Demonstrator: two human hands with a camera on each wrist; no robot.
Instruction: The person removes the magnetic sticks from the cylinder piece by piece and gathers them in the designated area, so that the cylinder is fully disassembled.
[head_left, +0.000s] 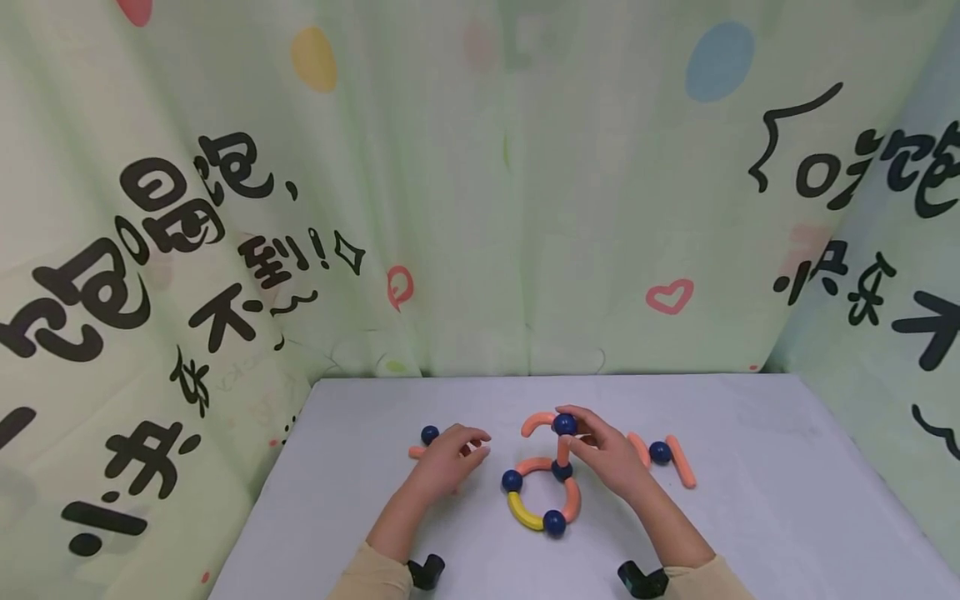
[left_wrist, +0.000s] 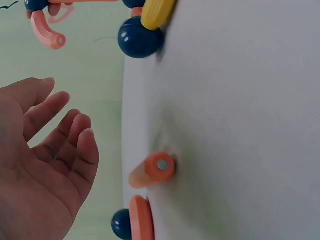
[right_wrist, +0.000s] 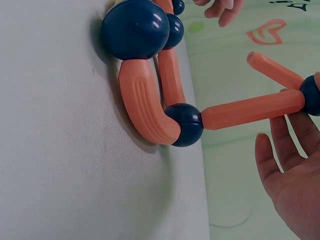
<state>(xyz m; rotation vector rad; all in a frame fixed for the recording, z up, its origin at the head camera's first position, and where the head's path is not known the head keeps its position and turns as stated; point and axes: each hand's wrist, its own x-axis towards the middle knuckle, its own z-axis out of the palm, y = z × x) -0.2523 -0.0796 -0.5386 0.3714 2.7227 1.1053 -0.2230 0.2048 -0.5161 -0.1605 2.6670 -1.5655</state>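
Observation:
My right hand (head_left: 609, 457) grips a dark blue ball (head_left: 565, 424) at the top of an upright orange rod (head_left: 562, 452). From that ball a curved orange piece (head_left: 536, 422) juts out to the left. The rod's lower end joins a ring lying on the table, made of blue balls (head_left: 554, 522), curved orange pieces (head_left: 572, 500) and one curved yellow piece (head_left: 525, 512). Left of the ring, my left hand (head_left: 446, 461) hovers with relaxed, slightly bent fingers and nothing in it. In the left wrist view, an orange rod (left_wrist: 152, 170) lies beyond its palm.
Partly behind the left hand are a blue ball (head_left: 430, 434) and an orange piece (head_left: 416, 452). Right of the right hand lie another blue ball (head_left: 661, 452), a straight orange rod (head_left: 681, 462) and an orange piece (head_left: 639, 448). A printed curtain (head_left: 585, 208) hangs behind the white table (head_left: 787, 517).

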